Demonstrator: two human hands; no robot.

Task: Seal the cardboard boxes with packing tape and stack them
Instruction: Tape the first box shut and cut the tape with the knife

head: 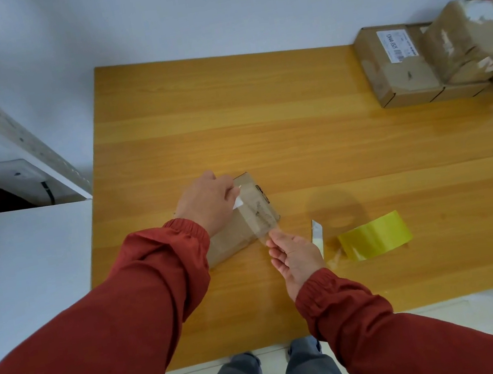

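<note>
A small cardboard box [234, 238] lies on the wooden table [259, 113] near its front left. A strip of clear tape [256, 214] stretches over the box top. My left hand [208, 201] pinches the strip's far end above the box. My right hand [296, 257] pinches the near end just off the box's front corner. A yellowish roll of packing tape [374, 235] lies on the table to the right of my right hand. Between them lies a utility knife [316, 233].
Several cardboard boxes [444, 52] are piled at the table's far right corner. A white shelf unit [3, 146] and a white surface [18, 274] stand to the left. My legs show below the table's front edge.
</note>
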